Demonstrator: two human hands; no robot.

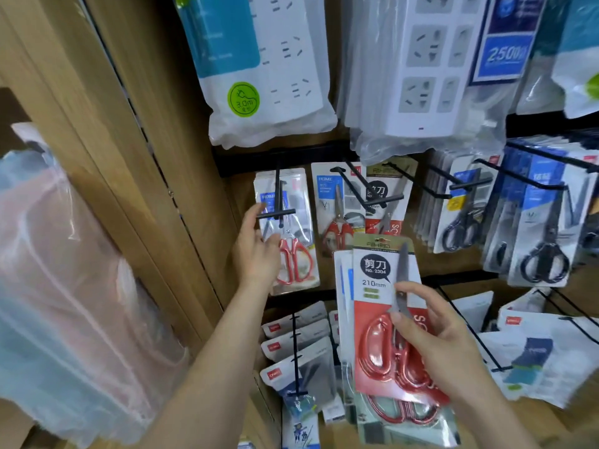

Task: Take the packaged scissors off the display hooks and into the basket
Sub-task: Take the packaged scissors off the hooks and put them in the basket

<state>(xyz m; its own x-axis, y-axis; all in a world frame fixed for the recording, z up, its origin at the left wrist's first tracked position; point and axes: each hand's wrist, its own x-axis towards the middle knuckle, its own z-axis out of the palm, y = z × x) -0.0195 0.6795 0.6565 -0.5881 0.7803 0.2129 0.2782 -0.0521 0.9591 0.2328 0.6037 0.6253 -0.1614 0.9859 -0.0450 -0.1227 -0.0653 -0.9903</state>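
Observation:
My right hand grips a stack of red-handled scissors packs, held in front of the shelf at lower centre. My left hand reaches up to a pack of red-handled scissors hanging on the leftmost black hook; its fingers touch the pack's left edge. More red scissors packs hang on the middle hooks. Black-handled scissors packs hang on hooks to the right. No basket is in view.
Bagged power strips hang above the scissors row. Packs of other goods hang on lower hooks below my hands. A wooden panel borders the display on the left, with clear plastic bags beside it.

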